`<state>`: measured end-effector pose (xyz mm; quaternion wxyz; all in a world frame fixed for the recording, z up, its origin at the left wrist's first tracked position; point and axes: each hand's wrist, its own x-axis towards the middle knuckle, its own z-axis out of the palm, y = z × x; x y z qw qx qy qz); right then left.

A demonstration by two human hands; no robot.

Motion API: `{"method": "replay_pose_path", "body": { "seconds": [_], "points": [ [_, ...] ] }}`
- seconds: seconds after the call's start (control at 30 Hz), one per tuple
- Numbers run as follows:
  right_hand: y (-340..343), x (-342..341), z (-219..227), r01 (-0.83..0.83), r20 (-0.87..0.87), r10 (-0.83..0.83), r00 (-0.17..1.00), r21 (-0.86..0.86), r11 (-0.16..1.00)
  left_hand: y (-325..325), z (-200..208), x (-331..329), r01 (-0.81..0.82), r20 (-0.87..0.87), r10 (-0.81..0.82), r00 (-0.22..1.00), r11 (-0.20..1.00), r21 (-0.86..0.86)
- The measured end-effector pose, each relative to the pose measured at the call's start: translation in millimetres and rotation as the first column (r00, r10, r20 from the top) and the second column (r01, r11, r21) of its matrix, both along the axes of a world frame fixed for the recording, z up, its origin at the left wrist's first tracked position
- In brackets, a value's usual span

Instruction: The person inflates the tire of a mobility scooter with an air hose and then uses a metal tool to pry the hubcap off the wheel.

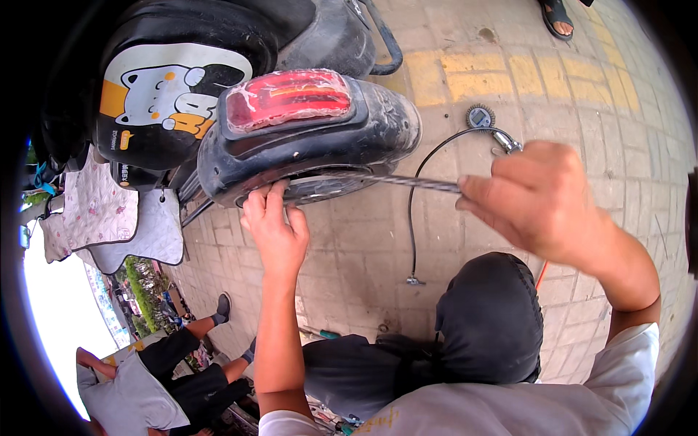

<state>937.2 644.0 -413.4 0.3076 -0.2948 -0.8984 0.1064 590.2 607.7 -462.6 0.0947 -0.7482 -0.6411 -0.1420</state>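
Note:
In front of me is the rear end of a black scooter, with a dusty mudguard and a cracked red tail light. Under the mudguard the rear wheel partly shows. My left hand grips the wheel's near edge, fingertips curled in under the mudguard and partly hidden. Closed round one end of a long, thin grey bar with a ridged look is my right hand, slightly blurred. The bar's other end reaches to the wheel below the mudguard; its tip cannot be made out.
On the paving right of the wheel lies a tyre inflator gauge with a black hose. A green-handled tool lies by my leg. Another person is at lower left, and a sandalled foot at the top. Quilted covers hang at left.

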Motion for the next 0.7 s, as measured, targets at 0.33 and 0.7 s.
{"method": "replay_pose_path", "body": {
  "seconds": [0.33, 0.7],
  "points": [
    [45, 5, 3, -0.132, -0.076, 0.128, 0.989, -0.052, 0.990, 0, 5, 1, -0.036, -0.028, 0.036, 0.999, 0.999, 0.001],
    [62, 4, 10, -0.144, -0.033, 0.141, 0.989, -0.119, 0.982, -9, -4, -4, 0.004, 0.100, -0.011, 0.995, 0.998, 0.069]
  ]
}}
